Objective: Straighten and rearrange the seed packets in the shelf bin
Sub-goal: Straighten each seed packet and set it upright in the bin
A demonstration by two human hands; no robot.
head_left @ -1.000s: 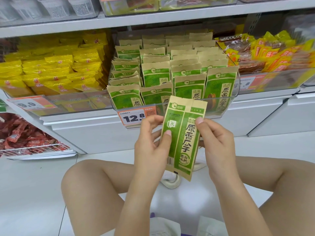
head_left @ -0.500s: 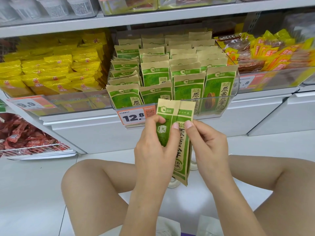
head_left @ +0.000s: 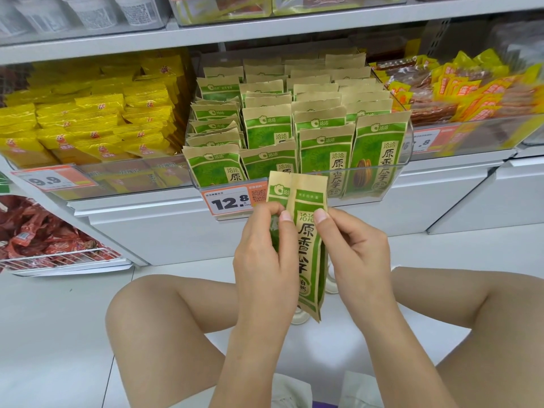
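Both hands grip one green-and-tan packet (head_left: 306,248) in front of the bin (head_left: 394,184), holding it upright and folded lengthwise along a centre crease. The left hand (head_left: 262,260) pinches the left half, thumb tip on the front near the crease, fingers curled behind. The right hand (head_left: 359,254) pinches the right edge, thumb on the front, fingers wrapped behind.

The packet's top edge overlaps the bin's clear front lip; its bottom corner hangs free above the floor (head_left: 53,334), between the person's bare knees.

Just above and beyond the hands, the bin holds rows of matching packets (head_left: 323,154) standing on end. The right columns stand straight and close; the left column (head_left: 215,128) leans back and fans unevenly. The front row reaches the clear wall, with little slack between columns.

A price tag (head_left: 228,201) reading 12.8 hangs from the bin's lip, just left of the left hand. Left of the bin lie yellow packs (head_left: 94,122); right of it, orange-and-yellow packs (head_left: 471,89). Open room lies below the shelf, around the hands and knees.
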